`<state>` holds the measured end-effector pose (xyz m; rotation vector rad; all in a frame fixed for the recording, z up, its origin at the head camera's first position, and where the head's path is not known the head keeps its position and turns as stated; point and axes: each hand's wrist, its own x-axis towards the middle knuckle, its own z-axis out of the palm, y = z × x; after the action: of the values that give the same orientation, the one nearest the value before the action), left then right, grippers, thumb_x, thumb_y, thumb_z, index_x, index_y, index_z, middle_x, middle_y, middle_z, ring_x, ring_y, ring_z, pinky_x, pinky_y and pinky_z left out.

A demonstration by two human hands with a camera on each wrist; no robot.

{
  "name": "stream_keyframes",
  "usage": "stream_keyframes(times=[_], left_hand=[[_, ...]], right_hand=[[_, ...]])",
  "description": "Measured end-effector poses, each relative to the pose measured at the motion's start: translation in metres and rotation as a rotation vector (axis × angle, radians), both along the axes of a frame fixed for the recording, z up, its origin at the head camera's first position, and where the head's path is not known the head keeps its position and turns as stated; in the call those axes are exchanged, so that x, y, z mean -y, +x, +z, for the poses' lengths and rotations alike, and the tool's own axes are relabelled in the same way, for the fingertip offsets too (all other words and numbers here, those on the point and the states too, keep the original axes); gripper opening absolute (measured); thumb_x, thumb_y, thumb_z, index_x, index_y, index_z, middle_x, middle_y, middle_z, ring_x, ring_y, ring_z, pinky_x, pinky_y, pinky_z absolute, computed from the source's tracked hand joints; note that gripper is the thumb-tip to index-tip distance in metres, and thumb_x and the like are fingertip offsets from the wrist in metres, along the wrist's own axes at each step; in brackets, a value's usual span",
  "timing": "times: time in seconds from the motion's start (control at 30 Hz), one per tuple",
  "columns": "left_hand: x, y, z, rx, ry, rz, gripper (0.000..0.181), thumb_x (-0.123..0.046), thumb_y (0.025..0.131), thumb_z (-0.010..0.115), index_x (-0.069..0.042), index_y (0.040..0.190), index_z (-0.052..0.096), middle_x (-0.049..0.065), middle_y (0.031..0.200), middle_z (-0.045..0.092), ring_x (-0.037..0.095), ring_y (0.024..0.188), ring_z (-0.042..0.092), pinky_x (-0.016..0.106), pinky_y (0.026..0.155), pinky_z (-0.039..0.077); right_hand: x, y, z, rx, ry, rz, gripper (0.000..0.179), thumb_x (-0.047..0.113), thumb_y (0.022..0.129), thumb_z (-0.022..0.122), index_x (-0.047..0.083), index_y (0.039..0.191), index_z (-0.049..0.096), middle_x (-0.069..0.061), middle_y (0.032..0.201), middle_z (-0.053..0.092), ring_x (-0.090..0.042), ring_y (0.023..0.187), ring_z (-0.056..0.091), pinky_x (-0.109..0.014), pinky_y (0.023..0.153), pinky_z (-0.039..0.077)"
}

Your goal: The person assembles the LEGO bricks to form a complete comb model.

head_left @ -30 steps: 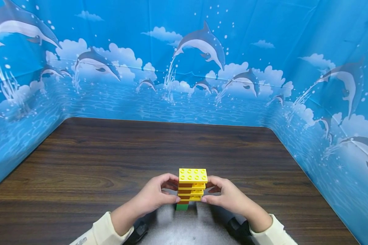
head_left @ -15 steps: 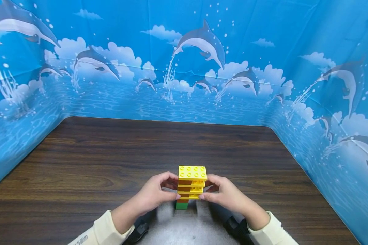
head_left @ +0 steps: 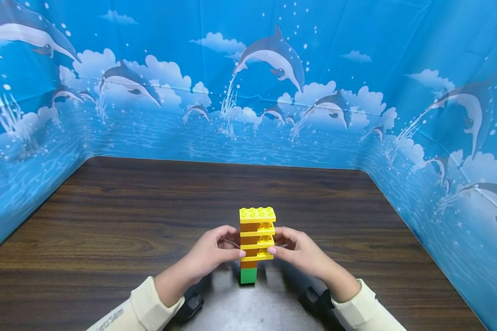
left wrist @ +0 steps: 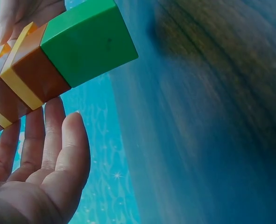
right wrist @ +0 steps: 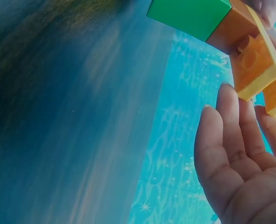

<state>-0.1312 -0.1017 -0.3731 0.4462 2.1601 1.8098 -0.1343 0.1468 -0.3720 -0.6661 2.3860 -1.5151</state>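
Observation:
A tower of toy building bricks (head_left: 249, 241) stands upright between both hands at the front middle of the table. Its base is a green brick (left wrist: 91, 44); above it, orange-brown bricks (left wrist: 39, 70) alternate with wider yellow plates that jut out to the right. On top lies a studded yellow plate (head_left: 257, 214). My left hand (head_left: 211, 253) holds the tower's left side, thumb at the front and fingers behind. From the right, my right hand (head_left: 300, 253) grips the jutting ends of the yellow plates (right wrist: 261, 63), its thumb on a lower one.
The dark wood-grain table (head_left: 170, 197) reaches back to a blue curtain (head_left: 248, 138) printed with dolphins, which encloses it on the left, back and right. Dark straps (head_left: 190, 305) sit at both wrists, below light sleeves (head_left: 145, 303).
Both hands and the tower have shifted upward in the head view. More of the tower's front and its green base shows, and the top plate is seen at a flatter angle.

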Motion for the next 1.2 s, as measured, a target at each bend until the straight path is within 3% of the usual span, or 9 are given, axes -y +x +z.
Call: stream_keyframes(times=[0.13,0.37,0.9,1.2], left_hand=[[0.000,-0.003,0.000,0.004,-0.012,0.022,0.042,-0.011,0.083,0.072,0.006,0.118,0.056,0.012,0.105,0.064,0.019,0.089,0.063,0.037,0.081,0.053],[-0.002,-0.008,0.000,0.070,-0.008,0.068,0.045,-0.014,0.084,0.072,0.004,0.122,0.055,0.011,0.107,0.063,0.018,0.090,0.062,0.042,0.082,0.054],[-0.006,-0.022,-0.005,0.170,-0.011,0.163,0.046,-0.016,0.086,0.071,0.002,0.125,0.056,0.012,0.111,0.065,0.022,0.094,0.065,0.043,0.080,0.055],[-0.007,-0.028,-0.007,0.209,-0.018,0.158,0.047,-0.017,0.088,0.069,0.003,0.128,0.054,0.014,0.112,0.064,0.022,0.092,0.065,0.043,0.080,0.055]], right_hand=[[0.002,-0.003,0.000,0.036,-0.021,-0.010,0.046,0.025,0.096,0.061,-0.001,0.133,0.052,-0.015,0.121,0.061,-0.025,0.105,0.061,-0.033,0.085,0.052],[0.004,-0.008,-0.001,0.094,-0.054,-0.048,0.052,0.029,0.095,0.062,-0.003,0.134,0.049,-0.017,0.124,0.059,-0.025,0.103,0.061,-0.047,0.088,0.051],[0.008,-0.024,-0.004,0.227,-0.062,-0.139,0.061,0.035,0.095,0.060,-0.005,0.138,0.044,-0.019,0.128,0.057,-0.021,0.102,0.060,-0.039,0.085,0.053],[0.012,-0.034,-0.008,0.272,-0.042,-0.193,0.057,0.034,0.096,0.059,-0.003,0.137,0.047,-0.018,0.128,0.057,-0.019,0.095,0.061,-0.036,0.081,0.054]])
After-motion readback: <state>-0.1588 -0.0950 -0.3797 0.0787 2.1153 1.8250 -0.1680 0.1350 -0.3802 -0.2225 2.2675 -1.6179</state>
